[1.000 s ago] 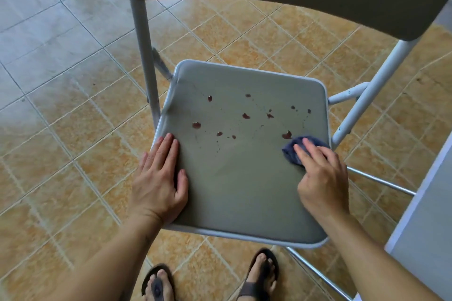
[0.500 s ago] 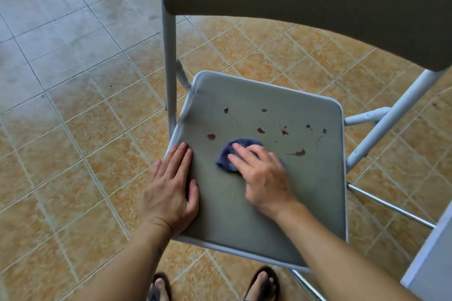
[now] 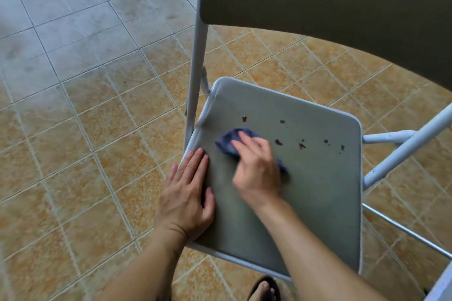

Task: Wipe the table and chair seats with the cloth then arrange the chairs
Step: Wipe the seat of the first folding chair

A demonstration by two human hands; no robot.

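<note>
A grey folding chair stands in front of me, its padded seat (image 3: pixel 318 193) flecked with several dark red-brown spots (image 3: pixel 278 142) along the far half. My right hand (image 3: pixel 256 166) presses a crumpled blue cloth (image 3: pixel 227 140) flat on the left middle of the seat; the hand is blurred with motion. My left hand (image 3: pixel 187 199) lies flat, fingers together, on the seat's left edge and holds nothing. The grey backrest (image 3: pixel 330 0) fills the top right of the view.
The chair's pale metal frame (image 3: pixel 195 76) rises at the left, with legs and a crossbar (image 3: pixel 403 230) at the right. Tan tiled floor (image 3: pixel 85 154) lies all around. A sandalled foot (image 3: pixel 264 288) shows below the seat. A white table corner (image 3: pixel 442 286) sits at bottom right.
My right hand has swept the cloth from the seat's right side leftward across it. Some lower spots are gone. My left hand has stayed on the left edge; the view shifted.
</note>
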